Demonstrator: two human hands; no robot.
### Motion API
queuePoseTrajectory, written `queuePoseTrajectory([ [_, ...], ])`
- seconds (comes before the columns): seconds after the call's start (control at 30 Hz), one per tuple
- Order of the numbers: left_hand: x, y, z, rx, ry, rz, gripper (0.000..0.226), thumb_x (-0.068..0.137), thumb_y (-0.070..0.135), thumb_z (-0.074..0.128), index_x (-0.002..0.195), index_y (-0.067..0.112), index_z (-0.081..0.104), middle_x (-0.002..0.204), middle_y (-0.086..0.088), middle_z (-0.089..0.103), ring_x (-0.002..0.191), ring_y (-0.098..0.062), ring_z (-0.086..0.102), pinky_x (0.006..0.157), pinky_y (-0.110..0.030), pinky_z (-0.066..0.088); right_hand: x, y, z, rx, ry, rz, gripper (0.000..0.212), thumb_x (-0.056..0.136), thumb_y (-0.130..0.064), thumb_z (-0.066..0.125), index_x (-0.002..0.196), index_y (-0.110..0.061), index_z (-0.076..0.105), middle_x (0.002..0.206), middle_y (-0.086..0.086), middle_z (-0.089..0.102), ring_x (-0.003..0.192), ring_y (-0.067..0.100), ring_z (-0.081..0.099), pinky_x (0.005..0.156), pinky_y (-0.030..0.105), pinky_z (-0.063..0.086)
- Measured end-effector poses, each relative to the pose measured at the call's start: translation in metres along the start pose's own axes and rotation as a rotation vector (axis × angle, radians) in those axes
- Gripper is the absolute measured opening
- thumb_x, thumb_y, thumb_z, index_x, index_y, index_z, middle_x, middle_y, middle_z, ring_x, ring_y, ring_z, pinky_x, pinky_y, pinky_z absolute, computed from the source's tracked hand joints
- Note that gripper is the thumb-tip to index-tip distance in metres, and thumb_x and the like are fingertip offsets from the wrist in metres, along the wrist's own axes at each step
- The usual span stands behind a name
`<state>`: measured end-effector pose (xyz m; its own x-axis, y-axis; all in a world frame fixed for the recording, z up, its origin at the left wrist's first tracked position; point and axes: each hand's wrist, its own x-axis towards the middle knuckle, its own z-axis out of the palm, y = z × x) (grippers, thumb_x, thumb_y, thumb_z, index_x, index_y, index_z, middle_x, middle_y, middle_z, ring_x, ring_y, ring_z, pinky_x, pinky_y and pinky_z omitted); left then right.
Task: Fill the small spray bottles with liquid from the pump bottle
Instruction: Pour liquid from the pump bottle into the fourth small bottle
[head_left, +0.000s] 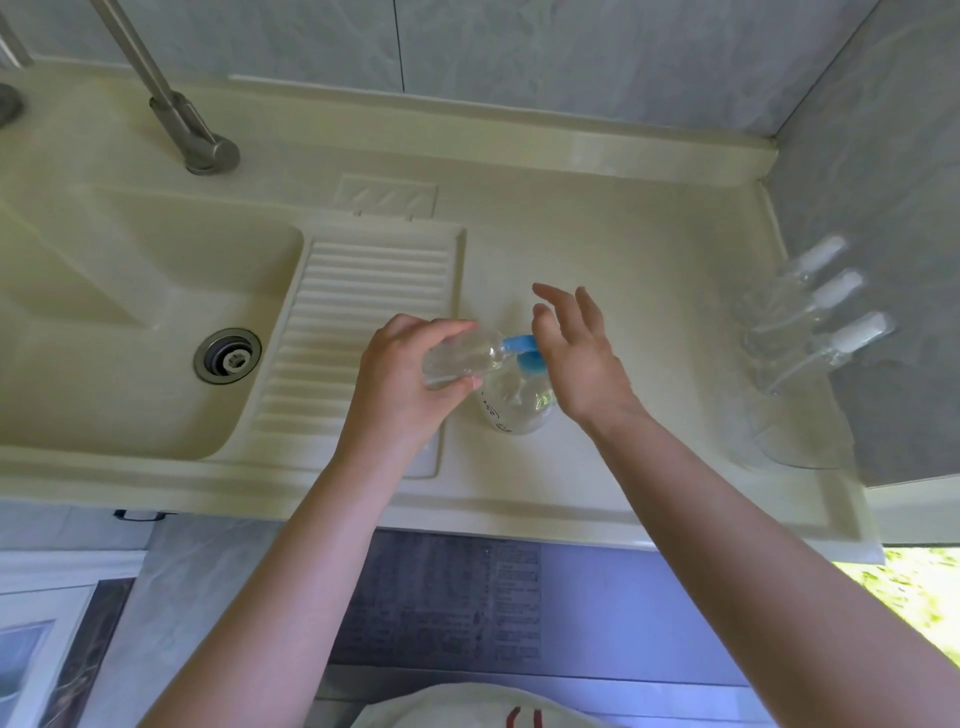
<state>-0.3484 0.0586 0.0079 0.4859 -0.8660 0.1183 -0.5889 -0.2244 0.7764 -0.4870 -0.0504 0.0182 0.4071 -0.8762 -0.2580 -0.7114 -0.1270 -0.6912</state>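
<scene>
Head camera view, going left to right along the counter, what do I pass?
Sink drain → ribbed washboard → left hand holding a small clear bottle → right hand over the pump bottle → three spray bottles by the wall.

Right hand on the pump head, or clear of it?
Touching. Head view: right hand has its palm edge against the blue pump head, fingers spread and not curled round it.

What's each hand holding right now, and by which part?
The left hand grips a small clear bottle around its body. The right hand holds nothing, fingers spread over the pump bottle.
</scene>
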Motion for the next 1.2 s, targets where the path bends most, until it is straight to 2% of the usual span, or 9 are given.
queuePoseTrajectory([
  [0.07, -0.001, -0.001, 0.001, -0.003, -0.007, -0.008, 0.052, 0.071, 0.019, 0.086, 0.119, 0.029, 0.07, 0.104, 0.004, 0.06, 0.103, -0.016, 0.059, 0.099, -0.029, 0.043, -0.003, 0.001, 0.006, -0.024, 0.012, -0.034, 0.055, 0.09, -0.053, 0.012, 0.139, -0.047, 0.034, 0.164, -0.004, 0.013, 0.146, 0.02, 0.026, 0.112, 0.052, 0.03],
  [0.17, -0.001, 0.001, 0.0, -0.017, -0.016, -0.006, 0.052, 0.071, 0.019, 0.086, 0.119, 0.029, 0.069, 0.105, 0.003, 0.061, 0.104, -0.016, 0.059, 0.099, -0.029, 0.043, 0.0, 0.002, 0.001, 0.078, 0.036, 0.011, 0.045, 0.1, -0.044, 0.029, 0.144, -0.046, 0.034, 0.165, 0.0, 0.009, 0.146, 0.023, 0.027, 0.119, 0.051, 0.02],
  [0.3, 0.0, 0.002, -0.003, -0.016, -0.018, 0.0, 0.052, 0.072, 0.02, 0.085, 0.12, 0.031, 0.069, 0.105, 0.005, 0.06, 0.104, -0.012, 0.058, 0.098, -0.025, 0.042, 0.006, 0.0, -0.01, 0.195, 0.015, 0.029, 0.048, 0.096, -0.047, 0.043, 0.144, -0.042, 0.037, 0.162, 0.0, 0.018, 0.145, 0.021, 0.029, 0.119, 0.049, 0.023],
  [0.47, 0.0, 0.004, -0.002, -0.001, -0.004, 0.001, 0.052, 0.071, 0.019, 0.086, 0.119, 0.029, 0.07, 0.101, 0.009, 0.058, 0.103, -0.014, 0.058, 0.097, -0.026, 0.043, 0.004, -0.004, -0.01, -0.025, 0.023, -0.026, 0.042, 0.103, -0.04, 0.027, 0.144, -0.043, 0.036, 0.165, 0.002, 0.011, 0.147, 0.023, 0.024, 0.121, 0.051, 0.013],
  [0.57, 0.001, 0.003, -0.002, 0.004, -0.003, -0.003, 0.051, 0.071, 0.018, 0.086, 0.118, 0.029, 0.07, 0.1, 0.009, 0.057, 0.102, -0.014, 0.058, 0.096, -0.023, 0.041, 0.002, -0.005, -0.006, -0.049, 0.026, -0.028, 0.044, 0.104, -0.034, 0.021, 0.143, -0.043, 0.038, 0.165, 0.003, 0.012, 0.148, 0.023, 0.022, 0.121, 0.051, 0.012],
  [0.77, 0.0, 0.003, -0.003, -0.009, -0.008, 0.0, 0.052, 0.071, 0.02, 0.086, 0.119, 0.032, 0.07, 0.103, 0.007, 0.059, 0.103, -0.012, 0.058, 0.096, -0.021, 0.041, 0.009, -0.009, -0.017, -0.101, 0.037, -0.061, 0.043, 0.102, -0.041, 0.035, 0.145, -0.04, 0.036, 0.165, 0.006, 0.009, 0.144, 0.027, 0.032, 0.121, 0.053, 0.005],
  [1.03, 0.0, 0.001, 0.001, 0.01, 0.002, -0.001, 0.053, 0.07, 0.017, 0.086, 0.119, 0.03, 0.07, 0.101, 0.008, 0.058, 0.102, -0.012, 0.058, 0.095, -0.013, 0.037, 0.009, -0.006, -0.007, -0.211, 0.029, -0.104, 0.042, 0.106, -0.034, 0.022, 0.144, -0.038, 0.038, 0.165, 0.003, 0.01, 0.151, 0.023, 0.015, 0.121, 0.05, 0.001],
  [1.1, 0.0, 0.001, 0.001, -0.001, 0.008, -0.005, 0.053, 0.07, 0.017, 0.086, 0.118, 0.032, 0.069, 0.1, 0.008, 0.057, 0.101, -0.012, 0.058, 0.094, -0.01, 0.035, 0.011, -0.006, -0.008, -0.184, 0.007, -0.076, 0.041, 0.105, -0.035, 0.024, 0.144, -0.038, 0.038, 0.164, 0.003, 0.012, 0.15, 0.025, 0.017, 0.121, 0.052, 0.001],
  [1.2, 0.0, 0.003, -0.001, -0.019, -0.001, -0.013, 0.052, 0.071, 0.018, 0.086, 0.119, 0.032, 0.069, 0.101, 0.005, 0.059, 0.102, -0.013, 0.057, 0.095, -0.016, 0.038, 0.018, -0.008, -0.018, -0.148, -0.033, -0.029, 0.042, 0.103, -0.042, 0.035, 0.145, -0.039, 0.037, 0.164, 0.005, 0.013, 0.15, 0.023, 0.018, 0.121, 0.054, 0.002],
])
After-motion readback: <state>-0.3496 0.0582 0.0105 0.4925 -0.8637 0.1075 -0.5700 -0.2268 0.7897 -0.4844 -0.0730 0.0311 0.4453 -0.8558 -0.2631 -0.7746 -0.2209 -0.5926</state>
